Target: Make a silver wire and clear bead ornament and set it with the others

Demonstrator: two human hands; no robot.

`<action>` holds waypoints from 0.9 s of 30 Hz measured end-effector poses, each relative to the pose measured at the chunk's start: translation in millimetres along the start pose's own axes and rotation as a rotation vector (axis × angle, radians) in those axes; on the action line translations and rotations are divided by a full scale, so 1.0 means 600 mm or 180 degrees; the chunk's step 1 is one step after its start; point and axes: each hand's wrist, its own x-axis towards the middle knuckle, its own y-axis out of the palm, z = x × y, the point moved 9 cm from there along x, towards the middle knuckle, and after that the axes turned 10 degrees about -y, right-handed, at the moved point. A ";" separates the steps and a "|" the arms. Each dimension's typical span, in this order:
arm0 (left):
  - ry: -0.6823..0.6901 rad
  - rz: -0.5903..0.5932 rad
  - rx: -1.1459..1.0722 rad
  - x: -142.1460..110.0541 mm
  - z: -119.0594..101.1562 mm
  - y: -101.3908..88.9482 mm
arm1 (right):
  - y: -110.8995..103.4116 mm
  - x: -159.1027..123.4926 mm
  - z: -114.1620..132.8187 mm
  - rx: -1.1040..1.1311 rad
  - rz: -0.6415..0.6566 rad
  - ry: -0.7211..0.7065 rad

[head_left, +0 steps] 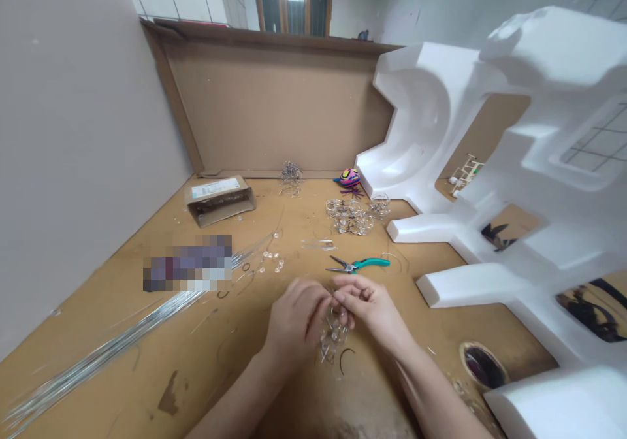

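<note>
Bare forearms [240, 393] reach in from the lower edge over the brown surface [245, 373], and the two hands meet near the middle. Between them is a small openwork wire piece [334, 334] with clear, bead-like parts. It lies just below the meeting point of the fingers, its long axis running back toward the wearer and leaning slightly left at the near end. Its top is at the fingertips, while its lower loops spread just above or on the surface; which of these, I cannot tell.

The right hand [377, 308] has thumb and forefinger pinched on the top of the piece, its other fingers curled beside the loops. The left hand [291, 315] arches over from the other side — its fingertips are hidden behind its own back and the thumb side, so whether they grip the wire or only brace it cannot be told. Neither hand is clearly nearer to the piece.

A dark curved strip [341, 359] lies just beside the near end. Beyond the hands, pliers [360, 266] rest with their jaws parted and pointing left, and farther off sits a cluster of wire pieces [349, 217]. Blur and overlap — wire crossing wire — make the held piece's exact shape hard to read. Pixelation covers a purplish item [186, 264] at left, and both forearms are cut off by the frame.
</note>
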 end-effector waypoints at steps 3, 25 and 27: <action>0.0524 0.0121 0.0061 -0.006 -0.026 0.004 | 0.006 -0.001 0.002 0.0128 0.0074 -0.0038; -0.0447 0.0238 -0.0290 0.004 0.021 0.016 | 0.005 -0.002 0.002 -0.0210 0.0187 0.0044; -0.0429 0.0301 -0.0224 0.005 0.019 0.020 | 0.002 -0.002 -0.001 -0.0198 0.0135 0.0044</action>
